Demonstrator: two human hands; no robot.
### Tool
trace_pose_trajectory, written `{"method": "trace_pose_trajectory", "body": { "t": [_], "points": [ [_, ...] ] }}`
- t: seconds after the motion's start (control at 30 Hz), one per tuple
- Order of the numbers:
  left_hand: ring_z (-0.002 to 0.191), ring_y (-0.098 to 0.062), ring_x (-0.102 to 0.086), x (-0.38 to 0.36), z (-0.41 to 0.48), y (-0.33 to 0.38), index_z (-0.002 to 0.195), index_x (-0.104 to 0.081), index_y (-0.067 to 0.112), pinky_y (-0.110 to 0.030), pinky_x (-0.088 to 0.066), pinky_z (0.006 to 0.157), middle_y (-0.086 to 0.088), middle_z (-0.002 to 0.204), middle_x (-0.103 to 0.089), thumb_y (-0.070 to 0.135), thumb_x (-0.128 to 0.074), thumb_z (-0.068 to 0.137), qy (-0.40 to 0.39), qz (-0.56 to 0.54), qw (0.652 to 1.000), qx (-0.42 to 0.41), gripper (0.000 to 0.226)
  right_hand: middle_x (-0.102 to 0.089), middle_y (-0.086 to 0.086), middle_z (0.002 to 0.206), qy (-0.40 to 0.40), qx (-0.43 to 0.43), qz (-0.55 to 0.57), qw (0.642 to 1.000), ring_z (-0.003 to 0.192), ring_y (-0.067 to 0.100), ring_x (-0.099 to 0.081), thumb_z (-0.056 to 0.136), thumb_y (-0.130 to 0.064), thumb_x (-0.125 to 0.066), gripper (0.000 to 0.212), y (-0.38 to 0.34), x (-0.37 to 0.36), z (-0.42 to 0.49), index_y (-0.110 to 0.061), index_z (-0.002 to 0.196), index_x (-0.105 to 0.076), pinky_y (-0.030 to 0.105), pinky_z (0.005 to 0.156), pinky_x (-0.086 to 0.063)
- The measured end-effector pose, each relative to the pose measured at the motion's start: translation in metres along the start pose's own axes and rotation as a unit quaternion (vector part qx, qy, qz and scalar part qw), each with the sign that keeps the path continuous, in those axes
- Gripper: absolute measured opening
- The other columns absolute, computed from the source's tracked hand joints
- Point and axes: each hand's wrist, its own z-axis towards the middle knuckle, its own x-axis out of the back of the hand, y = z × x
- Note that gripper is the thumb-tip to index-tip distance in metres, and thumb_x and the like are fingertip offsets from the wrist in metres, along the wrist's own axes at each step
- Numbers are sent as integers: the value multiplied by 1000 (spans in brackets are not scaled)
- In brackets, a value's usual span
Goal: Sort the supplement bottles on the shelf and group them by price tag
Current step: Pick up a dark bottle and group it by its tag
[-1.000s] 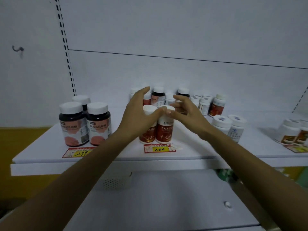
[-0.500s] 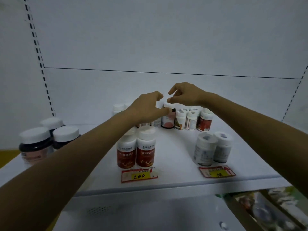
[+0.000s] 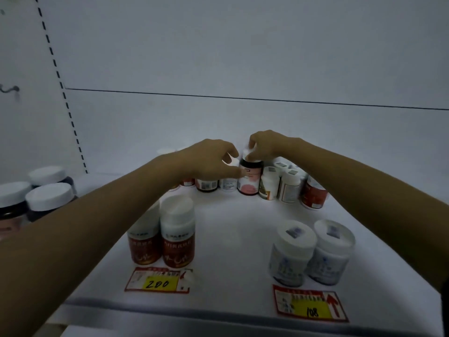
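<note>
A row of mixed supplement bottles stands at the back of the white shelf (image 3: 233, 215). My right hand (image 3: 268, 145) pinches the white cap of a dark bottle with a pink label (image 3: 250, 181) in that row. Just left of it, my left hand (image 3: 206, 161) curls its fingers and thumb around the cap of a small white bottle (image 3: 228, 184). Two red bottles (image 3: 178, 242) stand behind a price tag marked 200 (image 3: 158, 280). Two white bottles (image 3: 291, 254) stand behind a tag marked 108 (image 3: 311, 306).
Three large dark jars with white lids (image 3: 48, 198) stand at the left end of the shelf. More small bottles (image 3: 290, 187) and a red one (image 3: 313, 194) fill the back row to the right. The shelf's front edge (image 3: 218, 312) runs just below the tags.
Both hands left the two red bottles at the 200 tag and reached to the back row. The view moved closer and to the right, bringing the 108 tag into sight.
</note>
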Motion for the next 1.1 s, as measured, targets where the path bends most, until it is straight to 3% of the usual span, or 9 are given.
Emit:
{"method": "trace_pose_trajectory", "body": {
  "t": [0.27,0.6,0.73,0.87,1.0,1.1],
  "points": [
    [114,-17,-54,-2,6,-5,133,-45,20,-29,-43,94,0,131,-56,48,-58,84,6,-15,1000,18,57,-64,11,105,53,-8,36,998,85,21,-54,76,-38,-73,43,1,-4,13,-6,103,-61,32,70,-44],
    [121,-22,-50,24,-15,-24,143,-28,18,-31,-43,91,-5,141,-46,48,-63,81,104,-123,986,30,76,-63,2,95,214,-20,242,946,90,19,-60,74,-28,-73,26,-47,68,-38,-13,94,-66,31,72,-51],
    [119,-21,-51,31,-30,-22,144,-25,17,-27,-42,85,-5,142,-45,47,-64,81,146,-215,966,1,80,-67,2,95,247,-17,364,898,88,16,-63,77,-26,-73,22,-80,87,-75,-10,91,-67,23,64,-49],
    [92,-11,-57,33,-55,-13,127,-42,20,-16,-48,71,3,112,-58,38,-72,76,201,-306,928,-65,62,-70,0,90,281,-16,445,850,81,11,-65,78,-27,-73,22,-110,93,-116,-8,89,-69,27,70,-55],
    [92,-11,-59,30,-89,-6,125,-47,22,-25,-54,79,5,107,-58,35,-74,74,249,-376,888,-87,60,-69,-3,87,324,-21,520,790,71,4,-65,77,-29,-75,25,-140,90,-152,-10,92,-67,17,57,-54],
    [97,-10,-61,27,-118,-3,126,-48,24,-27,-55,82,5,111,-60,35,-74,73,259,-421,864,-93,60,-68,1,98,351,-27,589,727,78,7,-67,79,-32,-73,38,-164,78,-178,-10,108,-64,19,62,-54]
  ]
}}
